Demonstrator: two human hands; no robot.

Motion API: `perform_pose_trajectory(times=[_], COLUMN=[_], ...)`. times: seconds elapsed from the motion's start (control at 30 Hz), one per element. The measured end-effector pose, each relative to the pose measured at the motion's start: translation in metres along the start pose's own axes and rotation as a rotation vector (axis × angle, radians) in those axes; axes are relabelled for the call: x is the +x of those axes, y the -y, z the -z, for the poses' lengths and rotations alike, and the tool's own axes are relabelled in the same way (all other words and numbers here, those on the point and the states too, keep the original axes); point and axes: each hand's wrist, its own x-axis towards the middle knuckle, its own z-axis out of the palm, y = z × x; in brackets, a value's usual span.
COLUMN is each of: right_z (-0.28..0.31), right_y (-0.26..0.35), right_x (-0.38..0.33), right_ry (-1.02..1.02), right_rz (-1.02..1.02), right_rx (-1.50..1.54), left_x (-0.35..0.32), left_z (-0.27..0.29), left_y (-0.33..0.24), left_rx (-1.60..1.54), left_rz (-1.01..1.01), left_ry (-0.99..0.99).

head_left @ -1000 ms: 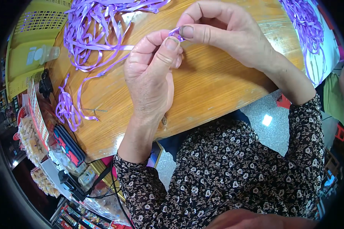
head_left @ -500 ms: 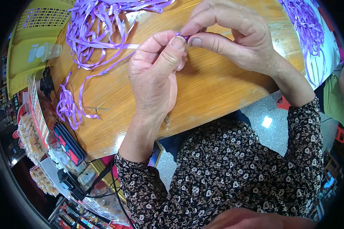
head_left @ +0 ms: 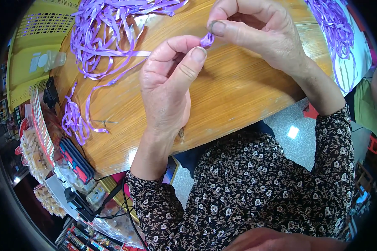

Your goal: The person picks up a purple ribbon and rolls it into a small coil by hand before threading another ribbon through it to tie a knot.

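Note:
A small twisted bit of purple ribbon [head_left: 207, 40] is stretched between my two hands above the wooden table. My left hand [head_left: 167, 79] pinches its lower end between thumb and forefinger. The upper end is held by my right hand [head_left: 259, 35], thumb against the curled forefinger. From behind my left hand a purple strand runs left to a large tangled heap of purple ribbon [head_left: 107, 37] at the far left of the table. Nearer me lies a smaller loose bunch of ribbon [head_left: 74, 121], with a thin metal pin-like piece [head_left: 105, 122] beside it.
The wooden table [head_left: 234, 100] has its curved edge close to my body. At the left stand a yellow perforated basket [head_left: 23, 79], a clear plastic cup [head_left: 54, 61] and a dark blue and red case [head_left: 76, 161]. Another purple ribbon heap [head_left: 333, 31] hangs at the far right.
My right hand has moved slightly up and away from my left hand. More of the purple ribbon now shows between my fingertips. The left hand stays nearly in place.

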Motion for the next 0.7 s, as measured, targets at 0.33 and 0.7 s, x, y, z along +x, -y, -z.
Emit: perform_pose_trajectory(times=[0.33, 0.7], right_z=[0.001, 0.008], right_y=[-0.005, -0.002], right_x=[-0.002, 0.010], right_ry=[0.091, 0.012], right_rz=[-0.012, 0.340], right_rx=[0.115, -0.120], left_x=[-0.003, -0.006], left_z=[-0.012, -0.009], left_y=[-0.009, -0.008], left_rx=[0.129, 0.079], left_rz=[-0.038, -0.017], left_ry=[-0.144, -0.106])
